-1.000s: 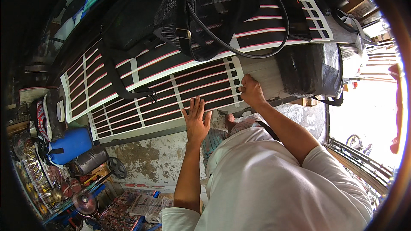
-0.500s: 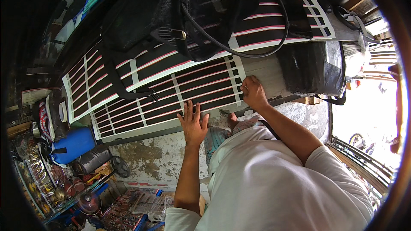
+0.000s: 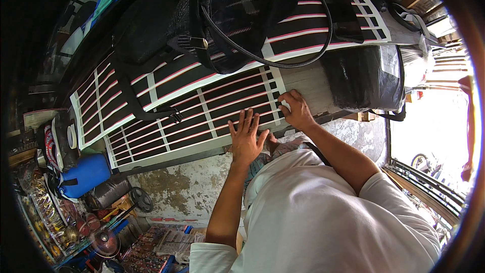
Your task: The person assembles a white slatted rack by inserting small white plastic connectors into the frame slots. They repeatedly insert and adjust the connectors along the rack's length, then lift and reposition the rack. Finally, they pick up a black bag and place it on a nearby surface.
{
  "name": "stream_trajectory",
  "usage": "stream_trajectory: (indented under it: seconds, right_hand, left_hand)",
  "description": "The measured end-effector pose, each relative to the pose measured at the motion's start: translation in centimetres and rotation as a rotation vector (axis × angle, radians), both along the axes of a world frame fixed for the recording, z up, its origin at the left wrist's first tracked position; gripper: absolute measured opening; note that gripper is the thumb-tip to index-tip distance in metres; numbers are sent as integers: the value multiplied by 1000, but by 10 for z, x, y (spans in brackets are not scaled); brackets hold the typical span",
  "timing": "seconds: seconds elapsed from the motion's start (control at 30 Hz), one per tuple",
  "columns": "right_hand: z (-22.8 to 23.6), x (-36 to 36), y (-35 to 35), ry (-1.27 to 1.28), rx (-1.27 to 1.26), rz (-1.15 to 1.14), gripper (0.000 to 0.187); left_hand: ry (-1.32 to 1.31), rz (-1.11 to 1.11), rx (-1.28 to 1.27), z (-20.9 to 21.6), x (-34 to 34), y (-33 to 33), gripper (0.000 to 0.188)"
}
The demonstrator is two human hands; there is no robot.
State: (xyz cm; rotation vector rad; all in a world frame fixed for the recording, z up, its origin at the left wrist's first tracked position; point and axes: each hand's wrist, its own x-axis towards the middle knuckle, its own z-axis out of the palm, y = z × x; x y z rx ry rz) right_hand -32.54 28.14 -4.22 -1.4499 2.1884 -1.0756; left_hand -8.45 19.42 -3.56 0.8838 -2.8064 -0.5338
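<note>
While the left hand [image 3: 245, 139] is lying palm down, fingers parted, over the near edge of the striped sheet [image 3: 217, 107], the right hand [image 3: 297, 111] is curling its fingers just to the right, at the sheet's end; whether they are gripping it, I cannot tell. Beneath both hands the sheet is resting on the tabletop [image 3: 305, 82], stretching leftward, and a black bag [image 3: 161, 25] is lying beyond them.

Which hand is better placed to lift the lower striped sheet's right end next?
Probably the right hand: its fingers curl at that end of the lower striped sheet, while the left hand is farther left, fingers spread over the near edge.
</note>
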Motion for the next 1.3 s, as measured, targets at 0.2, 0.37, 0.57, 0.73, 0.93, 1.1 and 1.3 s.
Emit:
stream_trajectory:
  seconds: [0.2, 0.37, 0.57, 0.73, 0.93, 1.1, 1.3]
  right_hand:
    - [-2, 0, 1, -20, 33, -5, 29]
    - [-1, 1, -1, -13, 20, -2, 27]
    - [0, 2, -1, -10, 29, -2, 27]
    - [0, 2, -1, 7, 37, -3, 29]
    - [2, 3, 0, 2, 50, -6, 29]
    - [3, 2, -1, -14, 71, -6, 29]
    - [3, 2, -2, -12, 74, -10, 29]
  left_hand:
    - [15, -36, -4, 3, -24, 7, 71]
    - [5, -62, -16, 4, -32, 9, 71]
    - [43, -66, -45, 5, -43, 10, 67]
    - [116, -25, -4, 5, -41, 13, 63]
    - [135, 17, -7, 6, -27, 14, 59]
    - [105, 1, -24, 8, -32, 14, 59]
    - [105, -23, -11, 10, -43, 13, 58]
